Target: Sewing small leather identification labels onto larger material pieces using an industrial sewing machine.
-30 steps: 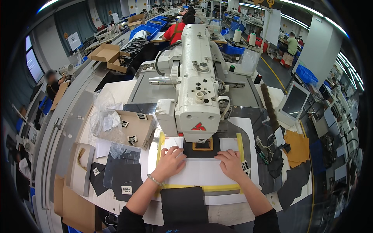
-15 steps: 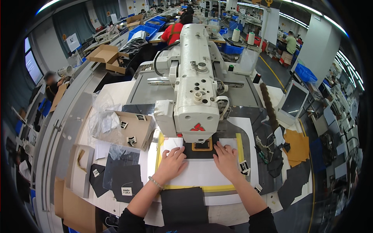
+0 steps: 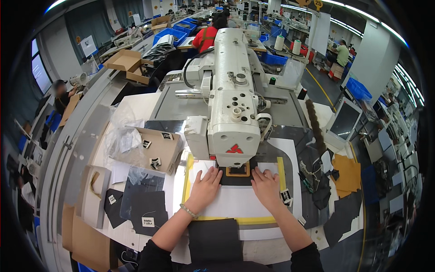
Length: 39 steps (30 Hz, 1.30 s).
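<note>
From my end, the black fabric panel [image 3: 236, 181] lies on the white sheet [image 3: 238, 204] under the head of the sewing machine [image 3: 234, 131], with the orange clamp frame [image 3: 238, 175] over its middle. The left hand [image 3: 205, 187] rests at the panel's left edge, the right hand [image 3: 266, 187] at its right; on both, the fingers are stretched flat and close together, wrapped around nothing. The needle is hidden beneath the head, so I can't tell whether the frame is pressing down or merely sitting loose.

My first worry is skew: if one hand pushes harder than the other, the panel could turn or ruck up under the frame. Next is a pinch, since the fingertips lie near the frame and would be caught if it shifted sideways. The loose labels [image 3: 286, 196] beside the right forearm could be swept onto the sheet by a careless elbow. I'd also watch the beaded bracelet [image 3: 188, 211], which could snag the yellow tape [image 3: 244, 220] and drag the sheet out of line, and the black fabric piece [image 3: 214, 240] at the bench's [image 3: 263, 249] near edge, which a lean forward could knock off
</note>
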Available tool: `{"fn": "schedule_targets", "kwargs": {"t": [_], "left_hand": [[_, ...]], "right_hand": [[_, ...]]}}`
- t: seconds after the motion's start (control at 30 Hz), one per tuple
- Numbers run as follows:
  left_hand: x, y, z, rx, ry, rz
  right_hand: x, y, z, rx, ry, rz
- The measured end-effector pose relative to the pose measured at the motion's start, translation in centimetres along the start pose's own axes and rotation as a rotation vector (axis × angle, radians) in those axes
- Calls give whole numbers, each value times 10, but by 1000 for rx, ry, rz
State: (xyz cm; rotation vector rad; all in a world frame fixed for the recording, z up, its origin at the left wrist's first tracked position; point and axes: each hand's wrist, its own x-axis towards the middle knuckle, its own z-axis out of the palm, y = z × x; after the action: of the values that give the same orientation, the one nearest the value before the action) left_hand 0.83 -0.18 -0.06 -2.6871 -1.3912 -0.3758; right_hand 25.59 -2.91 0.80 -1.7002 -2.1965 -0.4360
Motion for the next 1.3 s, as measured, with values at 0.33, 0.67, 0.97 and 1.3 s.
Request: {"fn": "schedule_targets", "kwargs": {"t": [0.33,0.67,0.97,1.3], "left_hand": [[10,-5,-7,-173,17,-34],[16,-2,5,6,30,-51],[-24,16,-14,-56,6,-6],[-25,21,-21,-43,-17,2]], "right_hand": [[-3,1,-6,77,40,-71],[-2,-2,-7,36,72,-46],[-6,-2,-10,131,98,-83],[0,1,-10,182,71,-21]]}}
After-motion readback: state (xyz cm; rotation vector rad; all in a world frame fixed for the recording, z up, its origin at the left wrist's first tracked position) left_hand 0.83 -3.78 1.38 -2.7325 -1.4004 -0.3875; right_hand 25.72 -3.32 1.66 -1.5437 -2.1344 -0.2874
